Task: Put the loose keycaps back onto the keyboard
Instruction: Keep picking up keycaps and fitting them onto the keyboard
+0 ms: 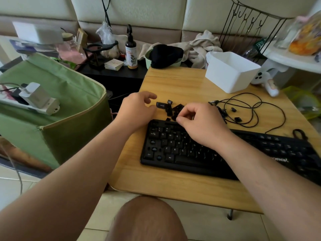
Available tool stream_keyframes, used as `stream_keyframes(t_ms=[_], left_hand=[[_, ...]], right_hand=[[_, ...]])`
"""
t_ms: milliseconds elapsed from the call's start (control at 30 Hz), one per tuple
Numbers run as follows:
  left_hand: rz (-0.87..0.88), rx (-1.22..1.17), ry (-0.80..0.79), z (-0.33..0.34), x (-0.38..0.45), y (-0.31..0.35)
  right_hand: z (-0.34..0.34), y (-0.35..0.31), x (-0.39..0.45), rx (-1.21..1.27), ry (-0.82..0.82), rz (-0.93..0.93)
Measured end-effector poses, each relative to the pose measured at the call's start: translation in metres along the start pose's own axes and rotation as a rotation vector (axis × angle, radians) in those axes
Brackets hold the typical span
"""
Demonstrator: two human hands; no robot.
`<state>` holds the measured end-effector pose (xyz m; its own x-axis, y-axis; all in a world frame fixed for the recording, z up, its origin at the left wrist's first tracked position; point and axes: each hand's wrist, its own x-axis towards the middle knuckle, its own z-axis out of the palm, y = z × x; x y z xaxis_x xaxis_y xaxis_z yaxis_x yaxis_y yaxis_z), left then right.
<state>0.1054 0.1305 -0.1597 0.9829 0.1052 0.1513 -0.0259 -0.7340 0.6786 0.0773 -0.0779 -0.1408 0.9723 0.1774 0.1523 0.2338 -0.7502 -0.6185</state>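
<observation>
A black keyboard [182, 153] lies across the wooden table [173, 84], with some bare key sockets on its left side. Just beyond its top edge sits a pile of loose black keycaps [167, 106]. My left hand [137, 110] hovers at the left of the pile, fingers curled and apart, thumb tip close to a long keycap [160, 105]. My right hand [201, 124] rests over the keyboard's top row, its fingertips pinched on a small black keycap [174, 117] at the pile's near edge. A few more keycaps [238, 119] lie scattered to the right among a cable.
A thin black cable [257, 108] loops on the table right of the pile. A white plastic bin [231, 72] stands at the back right. A green fabric box [52, 108] stands left of the table. Bottle, cloths and clutter line the back edge.
</observation>
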Motion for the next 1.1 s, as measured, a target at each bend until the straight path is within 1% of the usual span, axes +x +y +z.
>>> stream_keyframes(t_ms=[167, 267, 333, 400, 433, 500, 567, 633, 733, 800, 900, 967, 1100], left_hand=[[-0.016, 0.114, -0.109, 0.010, 0.026, 0.006], [0.013, 0.159, -0.107, 0.010, 0.024, 0.004], [0.012, 0.134, -0.104, 0.006, 0.018, 0.002], [-0.019, 0.029, -0.076, 0.000, 0.007, 0.000], [-0.048, -0.065, -0.047, -0.003, -0.001, 0.001], [-0.109, -0.319, -0.007, -0.009, -0.021, 0.004], [-0.116, -0.539, -0.012, -0.015, -0.043, 0.010], [-0.084, -0.649, -0.026, -0.018, -0.062, 0.014], [-0.042, -0.691, -0.016, -0.019, -0.081, 0.013], [-0.014, -0.679, -0.022, -0.021, -0.088, 0.009], [0.027, -0.643, -0.082, -0.026, -0.094, 0.004], [0.017, -0.592, -0.087, -0.028, -0.097, 0.001], [-0.043, -0.452, -0.107, -0.035, -0.097, -0.005]], right_hand=[[-0.005, 0.008, -0.005, 0.020, 0.024, -0.014], [-0.007, 0.007, -0.005, 0.047, 0.036, -0.036], [-0.008, 0.006, -0.006, 0.073, 0.034, -0.043], [-0.008, 0.005, -0.007, 0.105, 0.029, -0.046], [-0.008, 0.004, -0.007, 0.133, 0.032, -0.047], [-0.005, -0.001, -0.007, 0.208, 0.051, -0.055], [0.000, -0.009, -0.008, 0.292, 0.077, -0.079], [0.005, -0.019, -0.010, 0.396, 0.092, -0.103], [0.010, -0.033, -0.016, 0.481, 0.088, -0.131], [0.012, -0.038, -0.019, 0.457, 0.069, -0.150], [0.010, -0.041, -0.020, 0.382, 0.032, -0.175], [0.008, -0.043, -0.021, 0.316, 0.000, -0.191], [0.007, -0.043, -0.025, 0.015, -0.035, -0.348]])
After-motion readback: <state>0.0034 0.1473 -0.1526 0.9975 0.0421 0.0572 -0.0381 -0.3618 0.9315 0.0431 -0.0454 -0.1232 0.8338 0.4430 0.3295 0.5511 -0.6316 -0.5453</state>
